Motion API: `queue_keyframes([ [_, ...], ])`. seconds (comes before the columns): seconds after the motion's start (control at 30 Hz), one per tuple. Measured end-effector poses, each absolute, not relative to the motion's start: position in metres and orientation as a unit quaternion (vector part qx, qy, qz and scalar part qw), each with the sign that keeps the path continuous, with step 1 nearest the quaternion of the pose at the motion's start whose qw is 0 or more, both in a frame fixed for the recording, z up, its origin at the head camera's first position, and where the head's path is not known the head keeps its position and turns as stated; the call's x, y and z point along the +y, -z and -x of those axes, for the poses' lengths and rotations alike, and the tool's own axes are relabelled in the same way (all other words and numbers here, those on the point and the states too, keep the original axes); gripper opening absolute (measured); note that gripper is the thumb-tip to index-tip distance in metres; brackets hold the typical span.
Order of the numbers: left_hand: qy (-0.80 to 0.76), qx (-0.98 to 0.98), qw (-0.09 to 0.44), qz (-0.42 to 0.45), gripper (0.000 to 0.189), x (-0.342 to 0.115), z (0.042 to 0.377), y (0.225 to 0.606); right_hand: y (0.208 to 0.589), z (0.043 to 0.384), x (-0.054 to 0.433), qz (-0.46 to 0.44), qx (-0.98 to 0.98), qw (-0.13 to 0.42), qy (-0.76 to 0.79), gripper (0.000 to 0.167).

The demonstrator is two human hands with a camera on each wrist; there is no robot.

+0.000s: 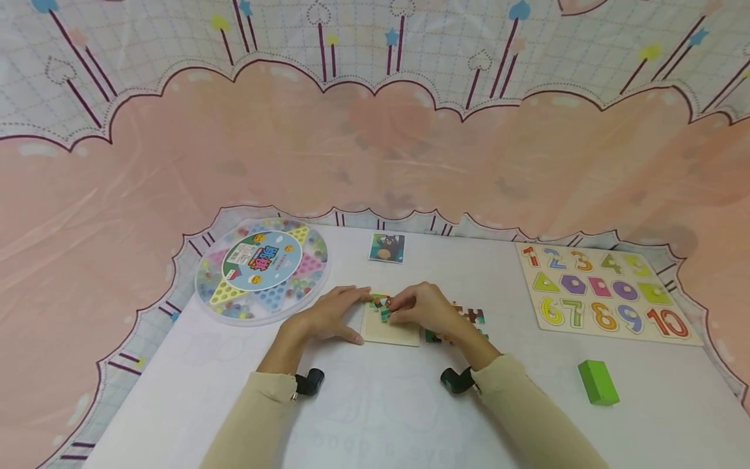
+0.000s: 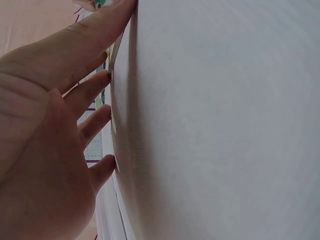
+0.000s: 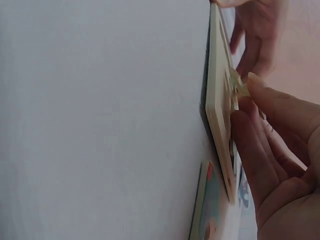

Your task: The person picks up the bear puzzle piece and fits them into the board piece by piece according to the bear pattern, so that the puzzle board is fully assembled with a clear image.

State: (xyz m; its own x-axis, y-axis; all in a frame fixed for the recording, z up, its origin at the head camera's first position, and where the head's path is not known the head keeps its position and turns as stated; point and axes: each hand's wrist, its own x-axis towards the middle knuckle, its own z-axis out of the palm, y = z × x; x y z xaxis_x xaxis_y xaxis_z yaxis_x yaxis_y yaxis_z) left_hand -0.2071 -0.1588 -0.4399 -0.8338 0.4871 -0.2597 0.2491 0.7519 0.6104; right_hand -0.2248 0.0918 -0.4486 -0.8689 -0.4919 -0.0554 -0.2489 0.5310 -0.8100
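A small wooden puzzle board (image 1: pixel 391 333) lies on the white table, with a few joined pieces (image 1: pixel 377 299) in its upper part. My left hand (image 1: pixel 329 314) rests along the board's left side, fingers spread, thumb at the near corner and index finger at the far one. In the left wrist view those fingers (image 2: pixel 95 122) look fairly straight. My right hand (image 1: pixel 430 311) is over the board and pinches a puzzle piece (image 3: pixel 241 89) between thumb and fingertips. Loose jigsaw pieces (image 1: pixel 476 316) lie just right of the board, partly hidden by the right wrist.
A picture card (image 1: pixel 387 248) with a dark bear lies behind the board. At the left is a round Chinese checkers board (image 1: pixel 263 270). A number-and-shape board (image 1: pixel 606 290) sits at the right, with a green block (image 1: pixel 598 383) nearer the front.
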Motion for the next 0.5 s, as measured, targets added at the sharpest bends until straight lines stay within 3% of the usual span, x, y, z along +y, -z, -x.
queue_keyframes([
  [0.5,-0.287,0.915,0.196,-0.206,0.085,-0.159,0.208,0.441,0.453,0.224,0.067,0.237,0.874,0.116,0.409,0.016],
])
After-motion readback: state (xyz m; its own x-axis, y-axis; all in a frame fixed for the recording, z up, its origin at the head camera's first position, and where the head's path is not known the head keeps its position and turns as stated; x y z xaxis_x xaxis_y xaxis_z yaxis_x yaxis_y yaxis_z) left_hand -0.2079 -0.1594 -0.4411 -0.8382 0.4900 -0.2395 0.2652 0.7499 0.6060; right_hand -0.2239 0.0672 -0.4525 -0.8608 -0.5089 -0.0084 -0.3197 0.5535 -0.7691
